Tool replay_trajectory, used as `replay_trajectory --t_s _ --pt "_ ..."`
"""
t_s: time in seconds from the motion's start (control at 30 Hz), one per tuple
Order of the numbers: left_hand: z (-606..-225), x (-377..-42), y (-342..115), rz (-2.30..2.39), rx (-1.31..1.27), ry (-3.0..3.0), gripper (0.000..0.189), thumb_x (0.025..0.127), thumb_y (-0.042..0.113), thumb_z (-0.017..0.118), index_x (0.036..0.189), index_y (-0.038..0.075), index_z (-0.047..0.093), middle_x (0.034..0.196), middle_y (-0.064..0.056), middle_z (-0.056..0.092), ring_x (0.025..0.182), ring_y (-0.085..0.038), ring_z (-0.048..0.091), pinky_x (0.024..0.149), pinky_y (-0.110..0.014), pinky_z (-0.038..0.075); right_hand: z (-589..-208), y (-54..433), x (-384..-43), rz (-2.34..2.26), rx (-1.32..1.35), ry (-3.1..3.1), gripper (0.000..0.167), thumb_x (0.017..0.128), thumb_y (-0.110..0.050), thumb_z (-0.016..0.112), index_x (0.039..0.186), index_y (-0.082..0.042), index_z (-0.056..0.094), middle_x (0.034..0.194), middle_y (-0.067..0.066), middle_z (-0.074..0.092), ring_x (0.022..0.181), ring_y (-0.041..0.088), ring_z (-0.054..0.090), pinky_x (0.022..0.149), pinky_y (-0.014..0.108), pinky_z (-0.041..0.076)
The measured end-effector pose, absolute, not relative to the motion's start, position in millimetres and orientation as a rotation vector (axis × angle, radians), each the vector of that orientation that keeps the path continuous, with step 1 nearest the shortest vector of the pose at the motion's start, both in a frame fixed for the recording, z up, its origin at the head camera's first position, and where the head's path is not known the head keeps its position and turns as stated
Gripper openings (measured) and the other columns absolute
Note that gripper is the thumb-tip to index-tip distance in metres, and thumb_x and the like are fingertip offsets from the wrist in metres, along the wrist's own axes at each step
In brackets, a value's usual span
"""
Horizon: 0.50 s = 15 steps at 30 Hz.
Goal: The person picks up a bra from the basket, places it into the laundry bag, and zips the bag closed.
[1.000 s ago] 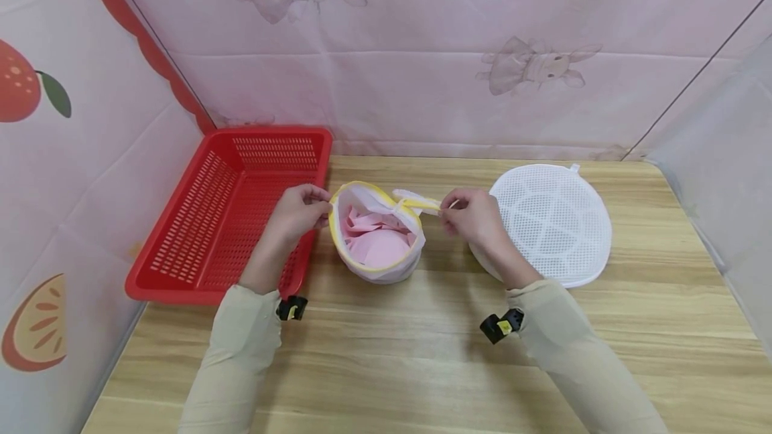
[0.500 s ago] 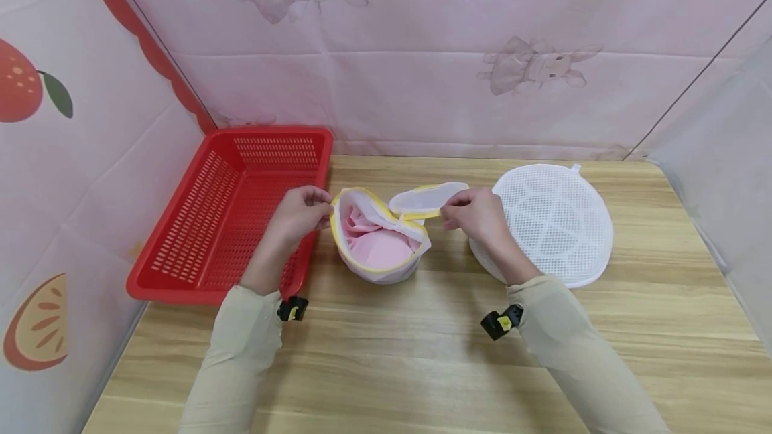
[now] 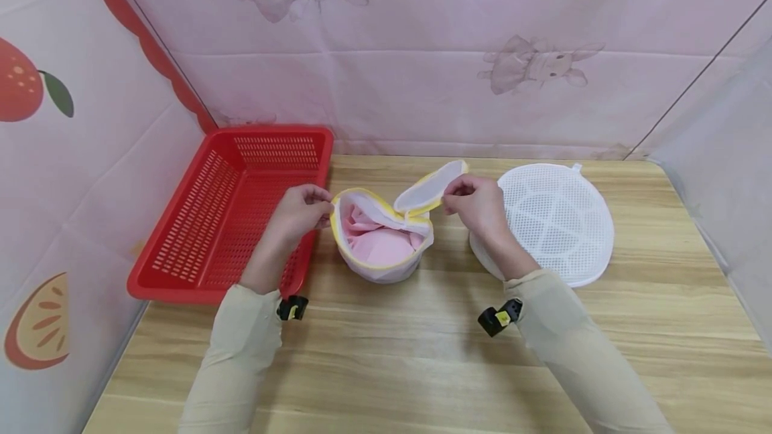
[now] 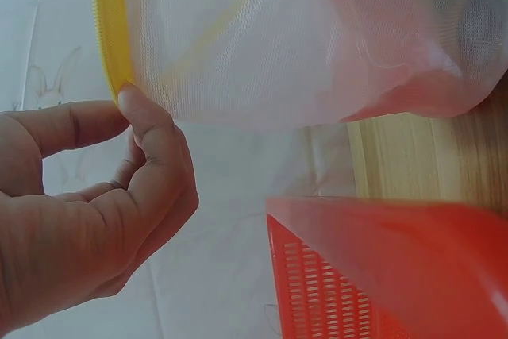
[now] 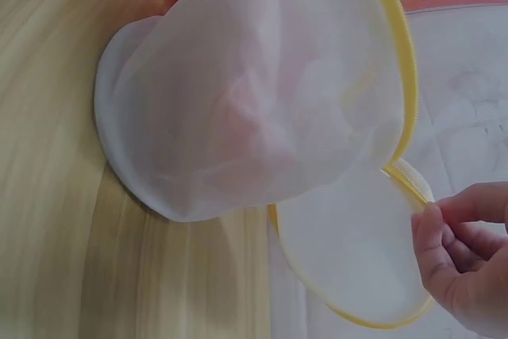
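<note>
A white mesh laundry bag (image 3: pixel 386 274) with a yellow zipper edge stands unzipped on the table, pink cloth with a smooth domed cup (image 3: pixel 378 248) inside it. My left hand (image 3: pixel 298 214) pinches the yellow rim on the left between thumb and forefinger, as the left wrist view also shows. On the other side my right hand (image 3: pixel 479 205) pinches the yellow edge of the bag's round lid (image 3: pixel 429 187). That lid is tilted up at the back right, joined to the rim near the hinge. In the right wrist view the pink cloth shows faintly through the mesh.
A red plastic basket (image 3: pixel 220 295) with slotted walls stands at the left, partly behind my left forearm. To the right a round white mesh bag (image 3: pixel 551 220) lies flat, partly under my right forearm. Printed cloth walls (image 3: pixel 422 99) border the wooden table (image 3: pixel 386 367).
The lid has swung up and opened out from a narrow fold, its far end rising toward the back. My right hand has shifted slightly upward; the left keeps its place on the rim.
</note>
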<state>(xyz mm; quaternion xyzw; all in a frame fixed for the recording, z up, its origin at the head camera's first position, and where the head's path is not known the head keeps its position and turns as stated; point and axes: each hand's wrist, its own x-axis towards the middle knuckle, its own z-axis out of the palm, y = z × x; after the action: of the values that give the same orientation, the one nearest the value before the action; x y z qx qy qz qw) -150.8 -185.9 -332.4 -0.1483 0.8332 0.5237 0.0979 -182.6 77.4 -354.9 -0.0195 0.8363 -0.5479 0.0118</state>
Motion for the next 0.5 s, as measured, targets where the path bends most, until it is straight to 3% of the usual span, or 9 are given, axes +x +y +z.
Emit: replay_trajectory --t_s 0.27,0.5 --pt "-331.5 -150.6 -187.1 1.572 -0.444 2.464 0.021 0.089 0.003 0.051 0.109 -0.006 0.053 0.099 -0.017 0.052 0.074 -0.018 0.055 0.073 -0.031 0.053 -346.0 80.8 -187.6 -1.808 -0.041 2.507 0.02 0.074 0.008 0.063 0.091 0.006 0.053 0.066 0.003 0.063 0.054 0.012 0.063 0.056 0.021 0.051" --pt "-331.3 -149.4 -188.3 1.571 -0.449 2.455 0.021 0.09 0.005 0.051 0.109 -0.005 0.053 0.1 -0.017 0.053 0.076 -0.019 0.055 0.074 -0.031 0.052 -344.8 84.0 -189.3 -1.862 0.012 2.415 0.014 0.077 0.008 0.063 0.088 0.009 0.054 0.062 0.002 0.062 0.053 0.01 0.063 0.058 0.024 0.053"
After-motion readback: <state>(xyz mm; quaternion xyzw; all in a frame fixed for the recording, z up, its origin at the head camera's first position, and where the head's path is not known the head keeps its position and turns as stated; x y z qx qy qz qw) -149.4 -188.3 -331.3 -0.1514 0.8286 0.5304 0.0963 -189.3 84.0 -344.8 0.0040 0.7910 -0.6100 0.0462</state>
